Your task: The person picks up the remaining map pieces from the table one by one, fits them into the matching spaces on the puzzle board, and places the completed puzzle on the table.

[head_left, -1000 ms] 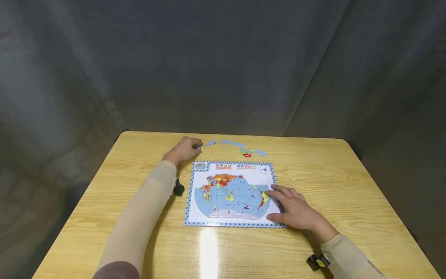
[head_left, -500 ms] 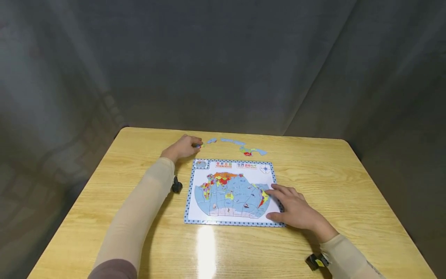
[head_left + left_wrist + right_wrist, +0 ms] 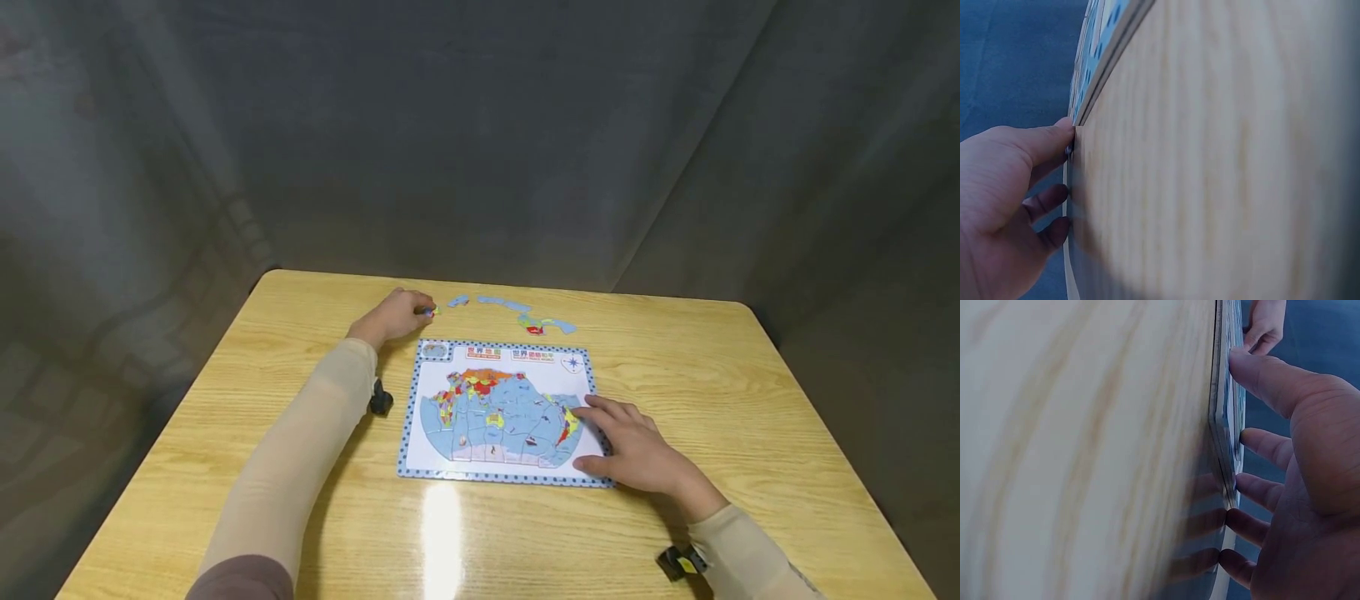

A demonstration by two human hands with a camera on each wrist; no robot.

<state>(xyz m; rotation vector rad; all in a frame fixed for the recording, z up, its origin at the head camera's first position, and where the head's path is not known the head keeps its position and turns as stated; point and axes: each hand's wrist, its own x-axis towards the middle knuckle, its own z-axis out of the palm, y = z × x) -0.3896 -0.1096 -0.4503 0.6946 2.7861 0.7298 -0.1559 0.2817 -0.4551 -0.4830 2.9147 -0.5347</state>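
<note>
A small multicoloured piece [image 3: 433, 312] is pinched between the thumb and fingertips of the left hand [image 3: 395, 316] at the table [image 3: 720, 400], beyond the far left corner of the map board [image 3: 429, 458]; whether it has been lifted clear cannot be told. The fingers of the right hand [image 3: 633, 450] are spread and relaxed, laid over the board's right edge, with nothing grasped. Farther right, a small blue piece [image 3: 458, 301], a long blue strip [image 3: 504, 303] and a green-and-red piece [image 3: 533, 327] are left loose on the table. The lower map is filled, while white is shown along its upper right. The step in hand is judged to be piece pickup; for the next move, a firm pinch, a low carry to the unfilled area and edge alignment would be required.
</note>
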